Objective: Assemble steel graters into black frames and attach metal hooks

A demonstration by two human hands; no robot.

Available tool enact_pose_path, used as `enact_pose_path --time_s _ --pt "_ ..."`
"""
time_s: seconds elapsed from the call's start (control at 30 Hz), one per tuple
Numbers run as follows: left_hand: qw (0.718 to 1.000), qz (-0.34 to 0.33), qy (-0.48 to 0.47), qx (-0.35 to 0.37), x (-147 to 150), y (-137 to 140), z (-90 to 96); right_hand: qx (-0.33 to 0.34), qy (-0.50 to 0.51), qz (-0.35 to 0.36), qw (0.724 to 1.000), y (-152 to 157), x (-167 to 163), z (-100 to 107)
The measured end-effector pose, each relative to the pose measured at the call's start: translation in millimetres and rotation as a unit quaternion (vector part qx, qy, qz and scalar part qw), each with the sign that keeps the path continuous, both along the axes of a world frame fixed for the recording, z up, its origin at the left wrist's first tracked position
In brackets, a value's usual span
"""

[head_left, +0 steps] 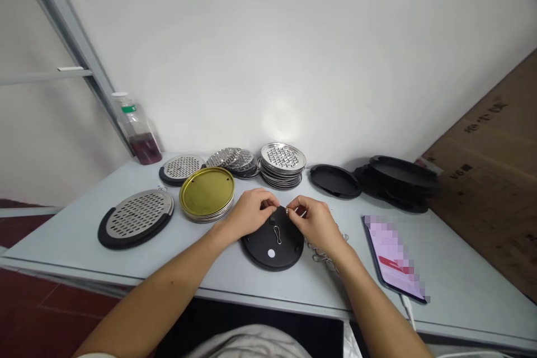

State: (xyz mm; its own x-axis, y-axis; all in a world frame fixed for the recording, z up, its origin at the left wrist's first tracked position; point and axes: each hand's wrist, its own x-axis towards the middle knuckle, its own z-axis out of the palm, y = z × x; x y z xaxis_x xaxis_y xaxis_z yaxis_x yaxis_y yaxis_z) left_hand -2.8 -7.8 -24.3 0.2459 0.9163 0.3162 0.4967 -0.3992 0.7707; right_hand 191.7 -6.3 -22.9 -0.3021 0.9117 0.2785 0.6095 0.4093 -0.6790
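Note:
A black round disc [260,249] lies on the table in front of me, with a white round dot [271,253] on its face. A bent wire clip [277,235] rests on it, near a small black tab. My left hand [255,210] is closed in a pinch at the disc's far left edge; whatever its fingertips hold is hidden. Across from it, my right hand [310,221] pinches at the far right edge, where a tiny shiny bit shows at the fingertips, too small to name. More wire clips [322,257] lie loose beside my right forearm.
Left of the disc stand a stack of gold-topped round plates [207,191] and a black-rimmed perforated disc [140,215]. Behind are stacked metal grater plates [283,159] and black round trays [335,180]. A phone [394,260], cardboard box [490,179] and bottle [145,145] stand farther out.

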Motion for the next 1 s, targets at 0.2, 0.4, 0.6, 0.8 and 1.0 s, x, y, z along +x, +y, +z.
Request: enact_pose_path --time_s 0.2,0.4,0.6,0.8,1.0 --pt "0.994 -0.066 -0.070 -0.051 5 -6 8.8 -0.007 0.075 -0.004 0.997 -2 -2 -1" --pt "0.977 -0.083 -0.147 -0.131 5 -2 4.3 -0.055 0.153 0.003 0.987 -7 -7 -2" --pt "0.979 -0.071 -0.142 -0.129 -5 5 6.5 -0.079 0.150 0.045 0.985 -5 0 0" --pt "0.995 -0.005 -0.092 -0.048 -9 11 1.1 -0.032 -0.063 0.138 0.988 -10 2 6" --pt "0.999 -0.026 0.000 -0.044 -2 5 -5.9 -0.041 -0.083 0.120 0.988 -2 10 3"
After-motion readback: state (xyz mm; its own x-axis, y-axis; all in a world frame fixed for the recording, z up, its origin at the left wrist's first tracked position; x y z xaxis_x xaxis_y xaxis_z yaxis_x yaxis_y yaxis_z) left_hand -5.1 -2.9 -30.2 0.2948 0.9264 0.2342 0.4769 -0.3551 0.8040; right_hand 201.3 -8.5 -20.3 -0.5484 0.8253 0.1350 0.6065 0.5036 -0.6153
